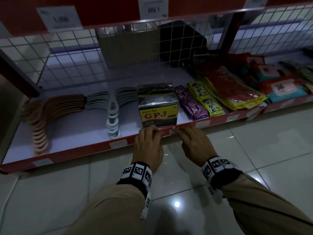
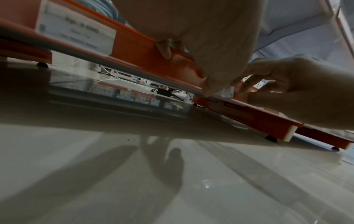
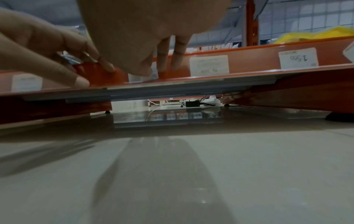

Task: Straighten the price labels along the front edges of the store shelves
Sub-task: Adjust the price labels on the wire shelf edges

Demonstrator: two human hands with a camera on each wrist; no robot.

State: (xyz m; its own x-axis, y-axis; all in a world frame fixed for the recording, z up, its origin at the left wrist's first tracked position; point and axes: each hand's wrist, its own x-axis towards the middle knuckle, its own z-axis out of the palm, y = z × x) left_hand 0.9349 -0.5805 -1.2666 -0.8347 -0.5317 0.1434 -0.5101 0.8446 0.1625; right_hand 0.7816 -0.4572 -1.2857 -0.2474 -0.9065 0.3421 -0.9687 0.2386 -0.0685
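Observation:
A red label strip (image 1: 76, 152) runs along the front edge of the bottom shelf, with white price labels (image 1: 118, 144) set in it. Both hands are on it in front of the GPJ box (image 1: 158, 114). My left hand (image 1: 149, 133) curls its fingers (image 2: 164, 50) over the strip's (image 2: 134, 45) top edge, with the thumb on the strip's front. My right hand (image 1: 184, 133) is just to the right and pinches a small white label (image 3: 146, 75), which it mostly hides. In the right wrist view the right hand's fingers (image 3: 166, 63) lie down the strip's front.
The shelf holds stacked hangers (image 1: 42, 126), (image 1: 112, 116), snack packets (image 1: 205, 99) and pouches (image 1: 232, 89). A wire grid (image 1: 67, 53) backs it. Larger price cards (image 1: 59, 18) hang on the shelf above. More labels (image 3: 208, 65), (image 3: 297, 58) sit to the right. Glossy floor tiles (image 1: 254, 158) lie below.

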